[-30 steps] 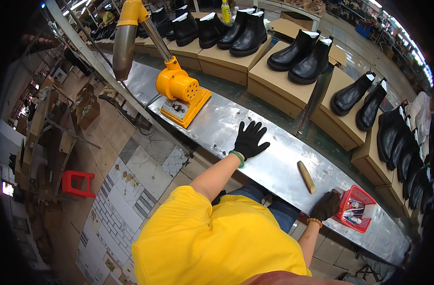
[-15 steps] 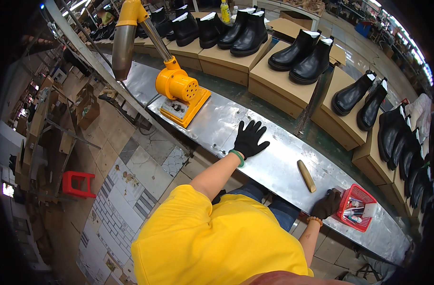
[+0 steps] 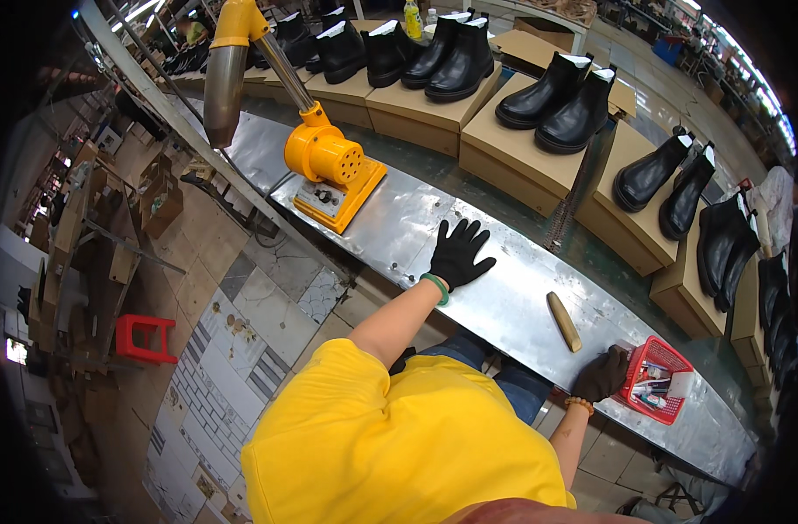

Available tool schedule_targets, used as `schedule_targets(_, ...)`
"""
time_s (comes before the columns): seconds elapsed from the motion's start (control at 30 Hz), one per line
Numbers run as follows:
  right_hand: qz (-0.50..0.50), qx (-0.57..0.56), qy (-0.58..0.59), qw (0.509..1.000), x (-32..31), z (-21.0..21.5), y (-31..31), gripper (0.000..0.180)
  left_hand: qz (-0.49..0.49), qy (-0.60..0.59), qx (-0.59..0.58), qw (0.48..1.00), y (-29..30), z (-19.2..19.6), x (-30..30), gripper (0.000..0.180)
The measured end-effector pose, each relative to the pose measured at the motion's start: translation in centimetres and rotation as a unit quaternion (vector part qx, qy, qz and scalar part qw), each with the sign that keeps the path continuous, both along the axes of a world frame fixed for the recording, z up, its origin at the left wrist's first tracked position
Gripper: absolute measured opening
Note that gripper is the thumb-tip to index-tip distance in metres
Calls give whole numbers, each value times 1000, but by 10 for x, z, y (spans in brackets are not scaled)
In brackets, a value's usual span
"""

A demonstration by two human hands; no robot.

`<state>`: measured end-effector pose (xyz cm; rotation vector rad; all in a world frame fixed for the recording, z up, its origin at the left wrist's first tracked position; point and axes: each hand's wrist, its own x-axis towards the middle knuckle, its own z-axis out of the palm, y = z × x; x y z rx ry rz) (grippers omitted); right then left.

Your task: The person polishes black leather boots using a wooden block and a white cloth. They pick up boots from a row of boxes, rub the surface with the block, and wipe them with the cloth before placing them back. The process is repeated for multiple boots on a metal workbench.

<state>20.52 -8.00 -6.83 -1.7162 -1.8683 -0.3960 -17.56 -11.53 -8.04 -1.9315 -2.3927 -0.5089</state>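
My left hand (image 3: 460,251), in a black glove, lies flat with fingers spread on the metal workbench (image 3: 504,297). My right hand (image 3: 601,374), also gloved, rests curled on the bench's near edge, touching the left side of a small red basket (image 3: 656,380); whether it grips anything I cannot tell. A short wooden stick (image 3: 564,320) lies on the bench between the two hands, touched by neither.
A yellow machine (image 3: 333,175) with a metal pipe (image 3: 225,80) stands at the bench's left. Beyond it, pairs of black boots (image 3: 563,91) sit on cardboard boxes (image 3: 521,162) on a conveyor. A red stool (image 3: 144,337) stands on the tiled floor at left.
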Motion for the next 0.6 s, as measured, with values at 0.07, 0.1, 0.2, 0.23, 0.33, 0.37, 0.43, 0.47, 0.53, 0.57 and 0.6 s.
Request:
schedule_targets(0.07,28,29,28,999,7,-8,1,17,1,0,1,1000,0,-2,0,64)
schedule_targets(0.1,52,48,45,997,9,-12,1,17,3,3,2,1000,0,-3,-2,64)
schedule_targets(0.2,115,89,123,982,10,-15,1,15,2,2,-3,1000,1,-3,-1,65)
schedule_targets(0.23,112,82,154,978,12,-28,1,15,2,-2,-6,1000,1,-2,-2,65)
schedule_targets(0.33,120,64,183,974,-8,-16,-19,16,-2,1,23,1000,4,-16,-6,66)
schedule_targets(0.37,135,41,184,973,-12,-15,-21,19,-3,6,24,1000,5,-17,-6,66)
schedule_targets(0.43,172,-5,173,970,-26,-8,-22,29,-6,7,27,1000,6,-18,-6,65)
schedule_targets(0.47,196,-28,158,967,-37,-1,-23,35,-3,13,28,1000,5,-18,-6,65)
schedule_targets(0.53,231,-91,71,966,-48,3,-26,43,-3,22,30,999,4,-19,-8,64)
schedule_targets(0.57,229,-98,57,967,-47,2,-24,43,-3,17,36,999,5,-16,-7,63)
schedule_targets(0.6,228,-106,42,967,-46,-5,-24,43,-6,13,19,1000,4,-13,-7,62)
